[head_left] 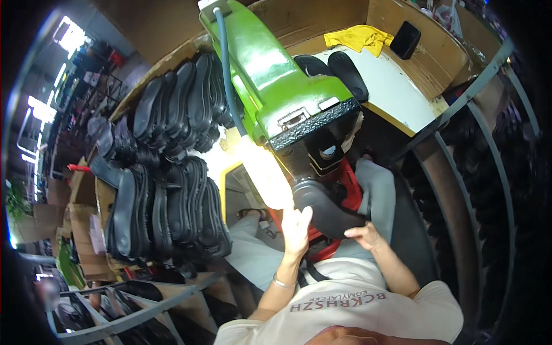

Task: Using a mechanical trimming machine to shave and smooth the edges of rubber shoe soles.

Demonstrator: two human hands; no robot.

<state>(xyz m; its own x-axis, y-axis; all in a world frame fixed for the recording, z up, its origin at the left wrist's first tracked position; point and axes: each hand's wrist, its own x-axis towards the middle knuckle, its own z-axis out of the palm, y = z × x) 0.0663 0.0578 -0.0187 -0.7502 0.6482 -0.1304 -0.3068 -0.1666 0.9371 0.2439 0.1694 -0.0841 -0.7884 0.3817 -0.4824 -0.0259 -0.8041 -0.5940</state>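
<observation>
A black shoe sole (329,211) is held in front of me, under the head of a green machine (287,86). Its far end lies beneath the machine's dark lower part (330,150). At the sole's near right end, the thumb and fingers of my right hand (365,236) grip the edge. My left hand (296,231), washed out by a bright lamp (265,175), is closed at the sole's left edge with the thumb raised. What the sole touches under the machine is hidden.
Stacks of black soles (158,213) stand on the left of the bench inside cardboard walls. Two soles (348,75), a yellow cloth (359,39) and a black box-like object (405,40) are at the back right. Metal racks (460,115) curve along both sides.
</observation>
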